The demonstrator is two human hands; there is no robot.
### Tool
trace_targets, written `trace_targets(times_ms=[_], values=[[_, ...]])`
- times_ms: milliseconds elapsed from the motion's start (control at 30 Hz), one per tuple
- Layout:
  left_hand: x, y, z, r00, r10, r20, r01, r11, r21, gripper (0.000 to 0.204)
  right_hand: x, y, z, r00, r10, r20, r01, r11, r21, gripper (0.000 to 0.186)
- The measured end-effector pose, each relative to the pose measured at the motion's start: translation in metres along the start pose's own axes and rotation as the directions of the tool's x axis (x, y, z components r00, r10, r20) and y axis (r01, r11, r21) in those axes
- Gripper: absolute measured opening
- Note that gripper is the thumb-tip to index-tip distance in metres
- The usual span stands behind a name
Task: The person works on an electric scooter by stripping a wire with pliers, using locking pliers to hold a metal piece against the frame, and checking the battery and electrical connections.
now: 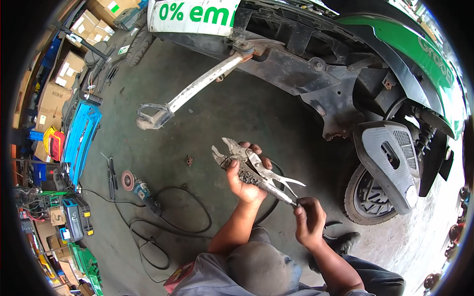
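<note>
A pair of worn steel locking pliers, its jaws apart at the upper left, lies diagonally in my left hand, whose thumb and fingers wrap round the body. My right hand has its fingertips closed on the adjusting screw at the lower end of the handle, beside the release lever. Above the pliers is a scooter's dark underframe with a white side stand sticking out down to the left.
An angle grinder and its looping cable rest on the floor at my left, near another tool. Shelves with cardboard boxes and a blue case line the left. A wheel and footboard stand at the right.
</note>
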State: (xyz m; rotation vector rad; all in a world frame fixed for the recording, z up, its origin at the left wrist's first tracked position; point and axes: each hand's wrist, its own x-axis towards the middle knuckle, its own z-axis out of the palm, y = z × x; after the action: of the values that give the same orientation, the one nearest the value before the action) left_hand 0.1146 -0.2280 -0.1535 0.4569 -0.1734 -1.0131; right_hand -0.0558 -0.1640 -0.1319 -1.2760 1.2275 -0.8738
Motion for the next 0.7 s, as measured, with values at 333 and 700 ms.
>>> trace_targets(times_ms=[333,700], values=[[-0.003,-0.004,0.005,0.991,0.091,-0.099,-0.086,0.995,0.052,0.044,0.010,0.003,-0.007,0.864,-0.499,-0.067,0.469,0.846,-0.254,0.028],[-0.003,-0.004,-0.003,0.991,0.050,-0.123,-0.041,0.996,0.081,0.042,0.010,-0.002,0.001,0.967,-0.193,-0.164,0.199,0.980,0.023,0.027]])
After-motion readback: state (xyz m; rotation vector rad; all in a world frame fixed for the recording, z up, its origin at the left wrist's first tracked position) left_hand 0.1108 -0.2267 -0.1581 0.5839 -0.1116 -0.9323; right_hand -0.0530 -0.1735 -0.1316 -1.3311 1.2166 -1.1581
